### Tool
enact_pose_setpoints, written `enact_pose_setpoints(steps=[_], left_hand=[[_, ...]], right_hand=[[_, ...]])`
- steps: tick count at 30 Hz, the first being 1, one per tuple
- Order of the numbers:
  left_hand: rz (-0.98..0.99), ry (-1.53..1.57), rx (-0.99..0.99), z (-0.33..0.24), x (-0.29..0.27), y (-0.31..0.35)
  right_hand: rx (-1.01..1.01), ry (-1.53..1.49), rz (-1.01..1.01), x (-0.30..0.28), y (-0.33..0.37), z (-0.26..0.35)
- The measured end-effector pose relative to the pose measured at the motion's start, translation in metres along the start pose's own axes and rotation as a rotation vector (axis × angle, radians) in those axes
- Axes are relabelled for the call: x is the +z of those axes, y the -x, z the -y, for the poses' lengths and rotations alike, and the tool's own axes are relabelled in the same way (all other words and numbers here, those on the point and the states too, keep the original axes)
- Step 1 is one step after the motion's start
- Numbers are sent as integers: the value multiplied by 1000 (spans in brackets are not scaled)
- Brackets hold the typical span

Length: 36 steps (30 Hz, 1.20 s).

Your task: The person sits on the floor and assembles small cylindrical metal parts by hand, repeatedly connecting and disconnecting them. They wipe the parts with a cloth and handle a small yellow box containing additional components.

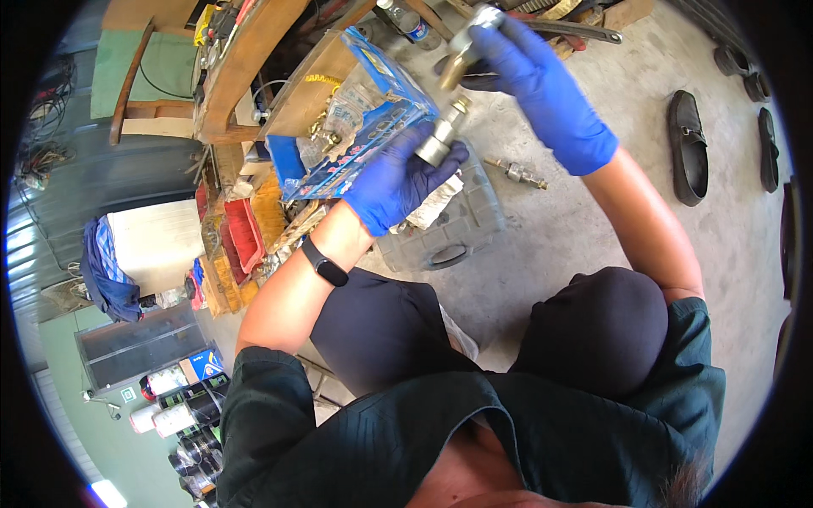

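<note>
My left hand (pixel 388 179), in a blue glove, is closed round a metal threaded fitting (pixel 441 137), a stepped cylinder with its narrow end tilted up and away. Farther off and to the right, my right hand (pixel 550 100), also gloved in blue, grips a shiny metal cylinder (pixel 462 52) with a brass-toned lower end. That cylinder is blurred, and its end sits just above the fitting, apart from it. A similar metal fitting (pixel 518 173) lies on the concrete floor between my arms.
A torn blue cardboard box (pixel 288 165) with small brass-coloured parts stands left of my hands. Beneath them lies a translucent grey plastic container (pixel 487 203). A wrench (pixel 584 31) and a plastic bottle (pixel 413 25) are beyond; black shoes (pixel 690 148) rest at right, a red tray (pixel 244 235) at left.
</note>
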<state>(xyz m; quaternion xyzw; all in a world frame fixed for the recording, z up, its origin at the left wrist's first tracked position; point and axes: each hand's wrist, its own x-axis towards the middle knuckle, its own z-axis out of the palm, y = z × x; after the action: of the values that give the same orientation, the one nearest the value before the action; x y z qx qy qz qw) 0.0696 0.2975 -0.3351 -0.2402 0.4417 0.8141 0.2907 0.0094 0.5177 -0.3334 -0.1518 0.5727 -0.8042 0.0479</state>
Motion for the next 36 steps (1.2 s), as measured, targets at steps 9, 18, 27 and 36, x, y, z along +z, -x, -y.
enact_pose_setpoints(steps=[9, 18, 27, 36], left_hand=[[291, 262, 133, -26, -17, -6], [258, 118, 184, -25, -12, 1], [246, -40, 280, -25, -7, 10], [204, -368, 228, -39, -20, 31]], right_hand=[[333, 120, 253, 19, 29, -10], [17, 472, 253, 20, 31, -18], [-25, 572, 286, 6, 27, -17], [3, 556, 440, -12, 20, -19]])
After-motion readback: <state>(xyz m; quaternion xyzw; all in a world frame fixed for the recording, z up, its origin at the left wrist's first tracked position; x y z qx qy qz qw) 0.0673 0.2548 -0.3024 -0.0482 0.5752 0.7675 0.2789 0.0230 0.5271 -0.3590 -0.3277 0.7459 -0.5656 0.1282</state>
